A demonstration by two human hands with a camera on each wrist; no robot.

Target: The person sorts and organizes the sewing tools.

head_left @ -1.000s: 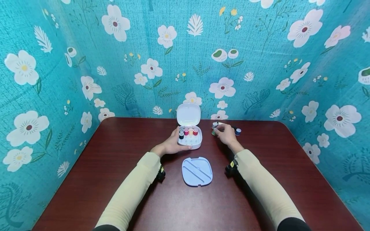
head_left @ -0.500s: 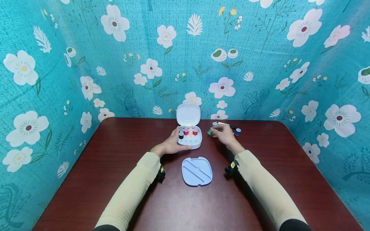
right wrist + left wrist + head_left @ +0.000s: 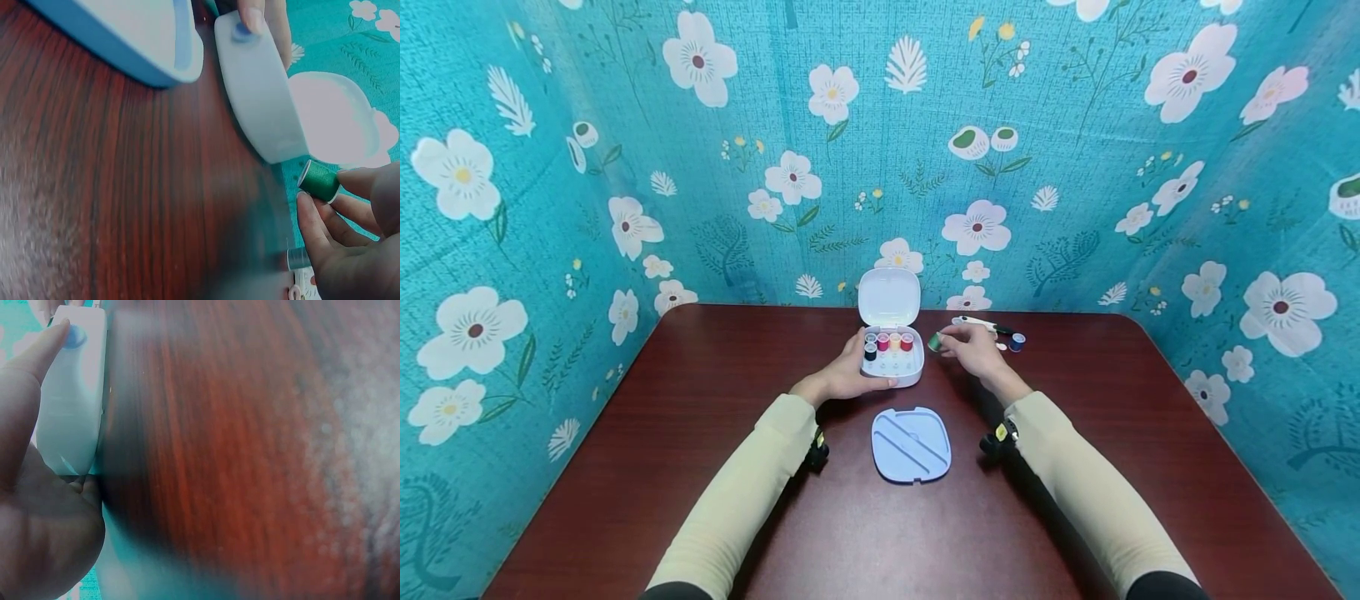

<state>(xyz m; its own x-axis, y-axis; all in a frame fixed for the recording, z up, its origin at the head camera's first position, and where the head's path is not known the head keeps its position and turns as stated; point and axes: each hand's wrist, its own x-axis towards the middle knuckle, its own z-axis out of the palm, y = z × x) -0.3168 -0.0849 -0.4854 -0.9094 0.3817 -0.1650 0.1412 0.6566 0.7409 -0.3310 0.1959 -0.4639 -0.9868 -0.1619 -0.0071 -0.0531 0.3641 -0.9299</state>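
Observation:
A white sewing box [image 3: 912, 378] stands at the back of the table with its lid [image 3: 890, 298] raised. My left hand [image 3: 844, 372] grips the box's left side, thumb along the front wall near a blue button [image 3: 75, 336]. Inside, a black spool [image 3: 870, 353] sits in front of a row of spools: grey, pink, cream and red [image 3: 907, 342]. Just right of the box, my right hand [image 3: 976, 350] pinches a green thread spool [image 3: 320, 182] between thumb and fingertips. It is tilted and held apart from the box.
Nearer the front lies a light blue tray [image 3: 912, 446] with a diagonal ridge. Behind and right of my right hand are a slim white-and-black tool [image 3: 981, 323] and a blue spool [image 3: 1017, 342]. A grey spool [image 3: 298, 258] shows under the right hand. A floral curtain [image 3: 1037, 167] surrounds the table.
My right hand has carried the green spool leftward, away from the loose items and closer to the box. The left hand keeps its grip on the box.

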